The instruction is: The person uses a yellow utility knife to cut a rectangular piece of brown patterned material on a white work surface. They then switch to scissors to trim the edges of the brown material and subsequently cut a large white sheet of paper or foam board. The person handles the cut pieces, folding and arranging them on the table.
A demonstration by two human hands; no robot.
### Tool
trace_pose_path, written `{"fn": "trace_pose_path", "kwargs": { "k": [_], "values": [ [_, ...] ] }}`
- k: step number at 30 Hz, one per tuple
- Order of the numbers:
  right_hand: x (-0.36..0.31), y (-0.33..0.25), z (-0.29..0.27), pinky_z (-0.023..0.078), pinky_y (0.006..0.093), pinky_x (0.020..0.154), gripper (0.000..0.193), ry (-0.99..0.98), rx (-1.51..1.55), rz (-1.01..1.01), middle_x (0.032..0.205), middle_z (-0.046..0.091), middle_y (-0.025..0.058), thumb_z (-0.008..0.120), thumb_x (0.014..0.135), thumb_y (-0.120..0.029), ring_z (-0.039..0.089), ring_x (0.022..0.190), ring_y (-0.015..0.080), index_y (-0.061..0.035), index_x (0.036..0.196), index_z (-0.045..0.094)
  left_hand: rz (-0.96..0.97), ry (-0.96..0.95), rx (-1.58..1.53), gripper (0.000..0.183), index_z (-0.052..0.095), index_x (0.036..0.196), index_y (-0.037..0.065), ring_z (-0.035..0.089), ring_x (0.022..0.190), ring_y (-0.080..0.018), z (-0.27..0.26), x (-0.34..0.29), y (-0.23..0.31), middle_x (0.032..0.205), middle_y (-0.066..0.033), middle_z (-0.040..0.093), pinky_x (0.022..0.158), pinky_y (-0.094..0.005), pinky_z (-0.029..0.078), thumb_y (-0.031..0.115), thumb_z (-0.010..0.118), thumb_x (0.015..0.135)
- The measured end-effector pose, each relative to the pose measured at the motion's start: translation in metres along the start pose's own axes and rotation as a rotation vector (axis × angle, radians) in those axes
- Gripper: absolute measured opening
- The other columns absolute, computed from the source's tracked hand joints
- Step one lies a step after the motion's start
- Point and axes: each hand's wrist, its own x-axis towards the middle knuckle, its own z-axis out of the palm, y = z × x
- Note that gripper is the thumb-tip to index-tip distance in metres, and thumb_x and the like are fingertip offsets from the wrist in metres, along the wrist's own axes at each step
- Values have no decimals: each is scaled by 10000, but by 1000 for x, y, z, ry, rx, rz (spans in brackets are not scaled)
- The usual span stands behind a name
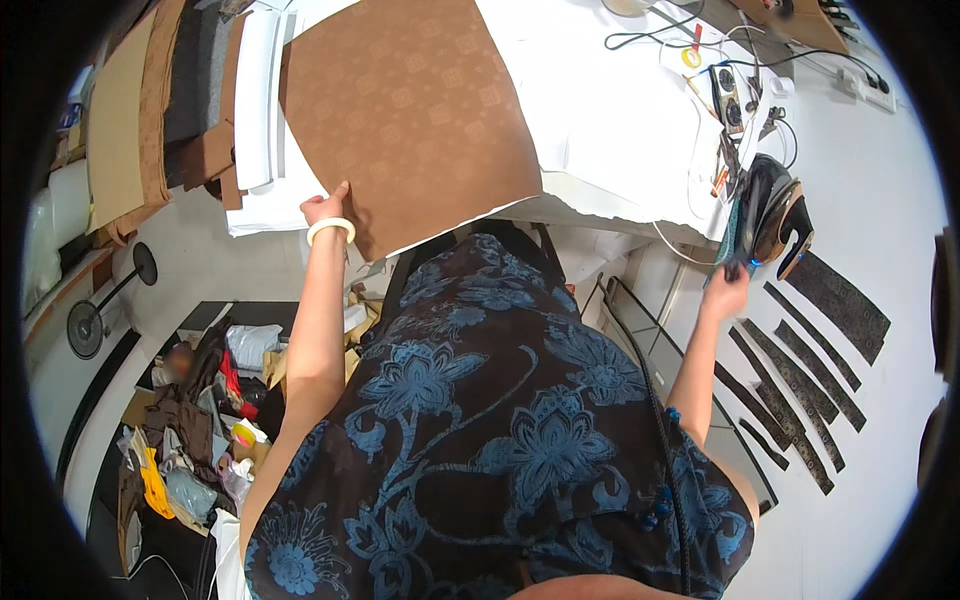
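fabric sheet (410,110) on table (620,130) left, iron (775,215) right

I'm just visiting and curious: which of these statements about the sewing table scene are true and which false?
1. The left hand touches the brown patterned sheet. True.
2. The right hand rests on a pair of scissors. False: it is at the iron.
3. Dark fabric strips lie on the white table. True.
4. The left wrist is bare. False: it wears a pale bangle.
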Motion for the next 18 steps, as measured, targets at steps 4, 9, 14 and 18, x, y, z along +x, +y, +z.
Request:
{"fn": "trace_pose_path", "kwargs": {
  "k": [4,9,14,18],
  "values": [
    [-18,34,-19,545,460,778,382,46,-162,166,909,758,167,821,772,-336,720,838,363,-47,1014,759,-115,-315,-169,288,610,894,32,627,783,-213,-6,-10,12,875,-91,661,741,-333,520,89,864,770],
    [-45,-7,4,540,417,749,383,30,153,172,861,749,148,835,800,-329,707,756,298,0,967,732,-148,-575,-281,180,669,905,36,686,809,-216,16,-23,30,921,-96,715,716,-321,553,95,814,816],
    [-63,-81,46,524,259,695,354,-189,702,282,834,705,56,845,847,-209,642,738,121,47,1017,668,-308,-773,-406,436,583,1291,-43,620,1172,-327,34,-44,42,1285,-170,646,1039,-433,499,58,718,890],
    [-71,-127,67,509,218,689,306,-316,967,203,891,692,52,811,886,-149,616,757,77,59,1032,641,-306,-791,-477,468,522,1354,-4,580,1238,-338,37,-65,52,1364,-145,596,1092,-465,449,51,676,916]
  ]
}}
